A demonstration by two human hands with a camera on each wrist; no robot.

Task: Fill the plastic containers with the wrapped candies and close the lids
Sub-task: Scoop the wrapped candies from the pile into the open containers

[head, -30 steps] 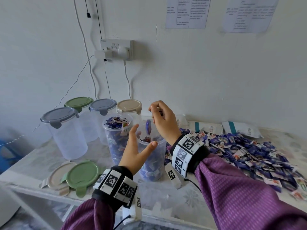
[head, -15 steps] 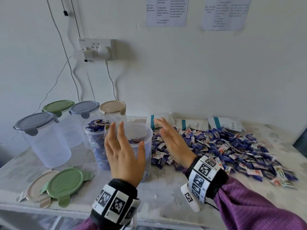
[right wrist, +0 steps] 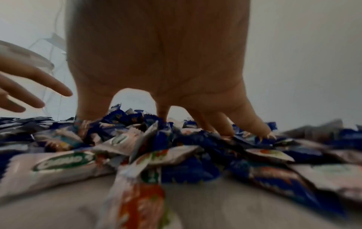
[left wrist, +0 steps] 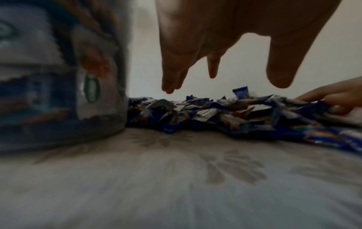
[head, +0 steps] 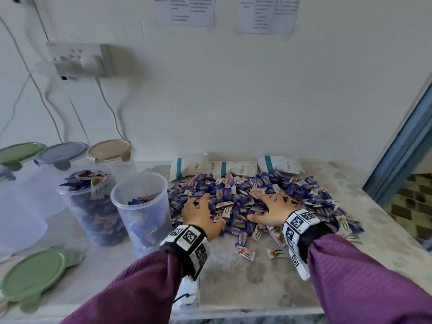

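A heap of blue and white wrapped candies (head: 252, 197) covers the middle of the table. My left hand (head: 198, 210) hovers palm down at the heap's left edge, fingers spread (left wrist: 170, 83) just above the wrappers. My right hand (head: 273, 206) lies palm down on the heap, its fingertips (right wrist: 229, 128) pushed into the candies (right wrist: 156, 147). Neither hand holds anything. A lidless clear container (head: 142, 206), partly filled, stands left of my left hand. Behind it stands a second lidless container (head: 91, 202) heaped with candies.
Three lidded clear containers (head: 108, 153) stand at the back left by the wall. A green lid (head: 35, 274) lies at the front left. White packets (head: 233, 168) lie against the wall behind the heap. Loose candies (head: 245, 250) sit near the front. A blue frame (head: 402, 146) borders the right.
Both hands left the open container and moved right and down to the candy heap. The right hand let a candy drop into the container, then spread flat on the pile.
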